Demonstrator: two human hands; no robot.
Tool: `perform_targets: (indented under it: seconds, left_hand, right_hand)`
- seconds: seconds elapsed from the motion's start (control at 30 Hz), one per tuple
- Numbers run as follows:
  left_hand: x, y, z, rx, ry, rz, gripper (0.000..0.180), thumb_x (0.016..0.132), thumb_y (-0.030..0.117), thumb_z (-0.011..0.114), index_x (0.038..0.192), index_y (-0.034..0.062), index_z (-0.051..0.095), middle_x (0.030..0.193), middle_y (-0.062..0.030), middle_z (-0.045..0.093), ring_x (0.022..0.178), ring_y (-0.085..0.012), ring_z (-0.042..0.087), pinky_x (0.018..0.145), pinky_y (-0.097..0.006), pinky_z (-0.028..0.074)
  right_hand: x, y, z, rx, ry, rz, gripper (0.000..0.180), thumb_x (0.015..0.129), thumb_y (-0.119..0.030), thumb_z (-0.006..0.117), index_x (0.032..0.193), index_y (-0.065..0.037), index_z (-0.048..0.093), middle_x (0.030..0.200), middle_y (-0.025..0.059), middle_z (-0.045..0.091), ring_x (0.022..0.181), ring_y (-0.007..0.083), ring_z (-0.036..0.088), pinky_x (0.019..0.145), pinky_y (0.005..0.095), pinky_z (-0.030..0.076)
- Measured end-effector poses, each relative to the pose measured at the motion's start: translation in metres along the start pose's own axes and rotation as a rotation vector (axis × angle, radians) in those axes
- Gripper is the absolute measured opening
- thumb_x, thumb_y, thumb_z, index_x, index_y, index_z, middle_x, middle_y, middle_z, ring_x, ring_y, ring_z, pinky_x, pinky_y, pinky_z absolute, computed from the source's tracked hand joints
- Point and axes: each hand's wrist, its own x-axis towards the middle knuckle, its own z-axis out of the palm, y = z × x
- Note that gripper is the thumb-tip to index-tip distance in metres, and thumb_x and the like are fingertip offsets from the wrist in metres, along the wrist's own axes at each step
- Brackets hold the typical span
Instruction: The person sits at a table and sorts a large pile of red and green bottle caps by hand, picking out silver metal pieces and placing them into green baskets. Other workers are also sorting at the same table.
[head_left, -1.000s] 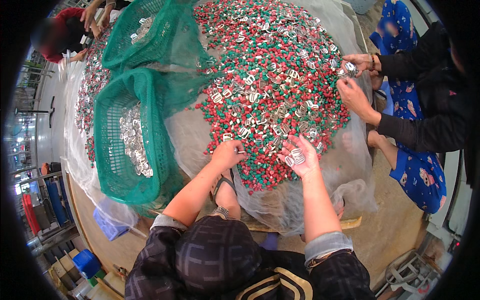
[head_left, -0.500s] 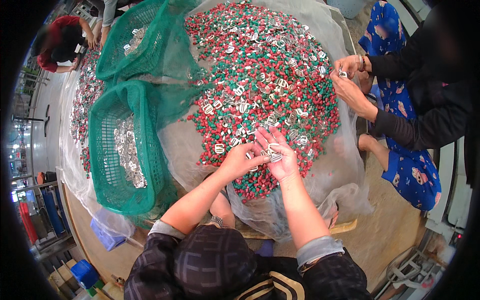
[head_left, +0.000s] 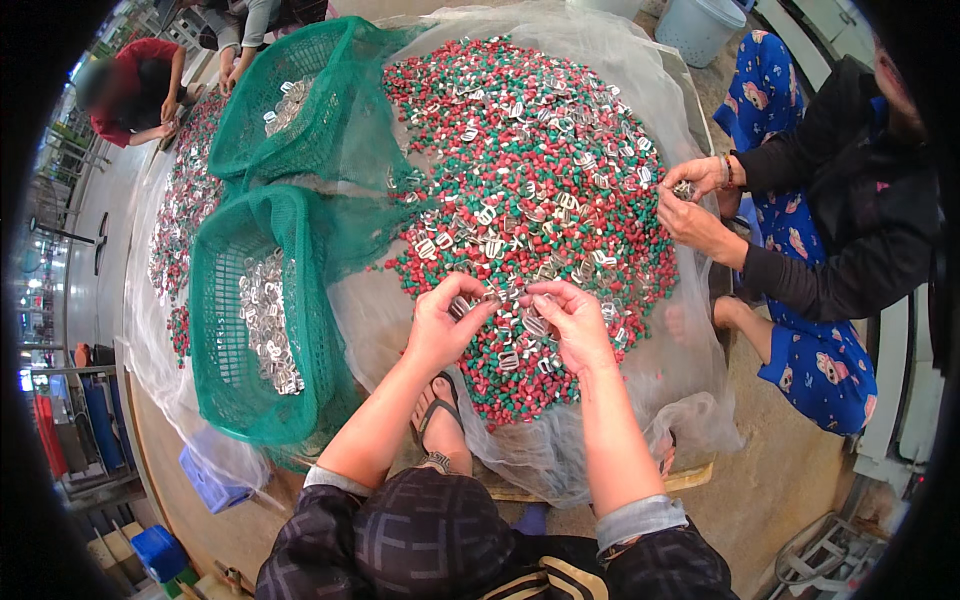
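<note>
Over the near part of a heap of small red, green and white pellets (head_left: 540,215), my two hands are close together but apart. My left hand (head_left: 440,325) is curled, thumb near fingertips, around a silver slide buckle (head_left: 460,308). Thumb and fingers of my right hand (head_left: 580,328) close on another slide buckle (head_left: 536,323); whether it holds more than one is hard to tell. Many similar flat, slotted metal buckles lie scattered through the pellets. To the left, a green plastic basket (head_left: 205,340) contains a pile of such buckles (head_left: 268,320).
A second green basket (head_left: 225,145) with buckles stands farther back, and green netting (head_left: 350,215) drapes both. White mesh sheeting (head_left: 690,370) lies under the pellets. A co-worker's hands (head_left: 700,205) handle metal pieces at right. Other people work at far left. A grey bucket (head_left: 700,30) stands behind.
My hands were together, with buckles on the open right palm and left fingers picking at them. Now they have separated, and the right hand has turned over with its fingers closed.
</note>
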Motion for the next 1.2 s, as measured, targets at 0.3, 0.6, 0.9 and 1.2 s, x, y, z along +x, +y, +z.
perform_targets:
  seconds: [0.3, 0.6, 0.9, 1.2]
  left_hand:
    - [-0.005, 0.003, 0.013, -0.389, -0.174, -0.433, 0.025, 0.076, 0.008, 0.069, 0.098, 0.0015, 0.061, 0.073, 0.0013, 0.059, 0.063, -0.0033, 0.050, 0.056, -0.018, 0.040]
    - [0.005, 0.015, -0.011, -0.021, -0.213, -0.252, 0.016, 0.080, 0.013, 0.062, 0.092, 0.0024, 0.063, 0.071, -0.0008, 0.061, 0.063, -0.0063, 0.052, 0.058, -0.025, 0.042]
    - [0.020, 0.014, -0.025, -0.136, -0.525, -0.300, 0.013, 0.083, 0.014, 0.060, 0.086, 0.0012, 0.061, 0.071, 0.0043, 0.055, 0.063, -0.0042, 0.047, 0.057, -0.022, 0.039]
    - [0.007, 0.019, -0.008, -0.067, -0.696, -0.274, 0.019, 0.079, 0.016, 0.065, 0.089, 0.0012, 0.062, 0.071, -0.0007, 0.060, 0.061, -0.0069, 0.052, 0.056, -0.024, 0.042]
  right_hand:
    - [-0.004, -0.012, 0.022, 0.070, 0.014, -0.167, 0.021, 0.087, -0.001, 0.050, 0.107, 0.002, 0.057, 0.104, 0.0115, 0.062, 0.093, 0.0156, 0.060, 0.085, 0.0274, 0.047]
    - [-0.005, -0.009, 0.026, -0.328, 0.093, -0.236, 0.012, 0.085, -0.005, 0.056, 0.094, 0.001, 0.061, 0.090, 0.0078, 0.065, 0.077, 0.0103, 0.062, 0.067, 0.0240, 0.050]
    - [-0.003, -0.003, 0.027, 0.254, 0.149, -0.072, 0.015, 0.081, -0.006, 0.063, 0.096, -0.002, 0.061, 0.085, 0.0034, 0.063, 0.073, 0.0095, 0.059, 0.063, 0.0243, 0.049]
    - [-0.005, 0.025, 0.028, 0.740, 0.127, 0.094, 0.014, 0.080, -0.010, 0.058, 0.093, -0.006, 0.058, 0.090, 0.0099, 0.062, 0.082, 0.0216, 0.058, 0.073, 0.0357, 0.047]
